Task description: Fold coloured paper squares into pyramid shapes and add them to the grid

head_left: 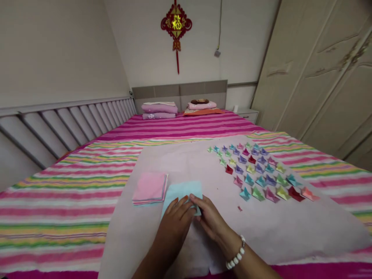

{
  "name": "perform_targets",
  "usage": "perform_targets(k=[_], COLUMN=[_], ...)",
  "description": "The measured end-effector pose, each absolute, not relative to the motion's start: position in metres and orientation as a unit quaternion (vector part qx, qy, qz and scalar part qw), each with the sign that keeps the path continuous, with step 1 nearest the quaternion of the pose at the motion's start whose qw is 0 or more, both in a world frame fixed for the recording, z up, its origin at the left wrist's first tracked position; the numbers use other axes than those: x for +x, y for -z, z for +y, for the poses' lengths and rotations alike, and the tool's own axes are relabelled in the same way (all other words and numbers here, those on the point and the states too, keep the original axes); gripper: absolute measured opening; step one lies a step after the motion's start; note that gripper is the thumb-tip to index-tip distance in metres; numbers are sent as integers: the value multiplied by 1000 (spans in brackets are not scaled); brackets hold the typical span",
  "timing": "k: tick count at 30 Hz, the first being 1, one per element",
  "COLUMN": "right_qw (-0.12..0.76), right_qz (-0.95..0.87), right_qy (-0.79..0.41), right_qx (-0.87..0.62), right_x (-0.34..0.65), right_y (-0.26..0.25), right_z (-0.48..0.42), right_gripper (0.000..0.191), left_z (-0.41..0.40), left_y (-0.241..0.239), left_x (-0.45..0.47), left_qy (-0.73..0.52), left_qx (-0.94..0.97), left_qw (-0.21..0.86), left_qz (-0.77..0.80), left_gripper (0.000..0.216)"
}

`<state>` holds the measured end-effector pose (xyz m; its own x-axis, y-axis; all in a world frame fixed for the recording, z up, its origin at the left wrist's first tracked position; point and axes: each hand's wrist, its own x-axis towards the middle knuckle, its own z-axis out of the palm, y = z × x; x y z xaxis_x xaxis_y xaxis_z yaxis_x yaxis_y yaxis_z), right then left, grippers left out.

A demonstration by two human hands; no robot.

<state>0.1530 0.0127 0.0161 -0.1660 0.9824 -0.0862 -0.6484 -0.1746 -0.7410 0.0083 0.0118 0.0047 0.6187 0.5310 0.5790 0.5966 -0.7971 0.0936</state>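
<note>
A light blue square of paper (183, 190) lies on the pale sheet in front of me. My left hand (179, 212) rests over its near part, fingers stretched out and lying against the paper. At the paper's near right corner my right hand (207, 212) pinches the edge between thumb and fingers. Both hands touch or nearly touch there, and they hide the near edge of the paper. Just left of it sits a stack of coloured paper squares (150, 186), pink on top. A bracelet of white beads (236, 254) circles my right wrist.
Several rows of small folded paper shapes (257, 168) in many colours stand on the right of the pale sheet (128, 232). A tiny red scrap (240, 208) lies nearer. Beneath is a bed with a striped cover (58, 209); folded bedding (159, 109) is at the headboard.
</note>
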Motion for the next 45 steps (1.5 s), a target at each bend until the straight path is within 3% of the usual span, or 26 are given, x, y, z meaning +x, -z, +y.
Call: perform_targets(k=[3, 9, 13, 16, 28, 33, 35, 39, 43, 45], right_qw=[591, 619, 640, 637, 634, 656, 657, 625, 594, 594], right_qz=[-266, -240, -235, -234, -266, -317, -345, -395, -408, -447], right_qy=[-692, -656, -632, -634, -611, -552, -526, -515, -558, -516], right_qx=[-319, -358, -370, -371, -393, -404, -415, -434, -412, -425], right_x=[171, 204, 211, 211, 228, 229, 230, 233, 232, 232], right_y=[-19, -28, -35, -36, -24, -23, -22, -20, -25, -27], right_z=[5, -8, -15, -18, -31, -37, -39, -44, -51, -52], right_gripper=[26, 28, 28, 29, 26, 80, 73, 36, 47, 44], left_z=[2, 0, 3, 2, -6, -9, -11, -18, -24, -26], left_y=[-11, -35, -37, -33, -38, -36, -38, -45, -49, -48], left_x=[14, 2, 8, 20, 33, 30, 30, 30, 28, 26], left_qy=[309, 536, 523, 486, 443, 458, 460, 462, 447, 450], left_qx=[-895, -651, -514, -489, -495, -486, -499, -531, -555, -584], left_qw=[-17, -233, -498, -583, -615, -596, -577, -529, -494, -443], left_qz=[-320, -484, -463, -430, -424, -445, -454, -474, -499, -510], left_gripper=[25, 24, 46, 58, 50, 63, 68, 65, 49, 37])
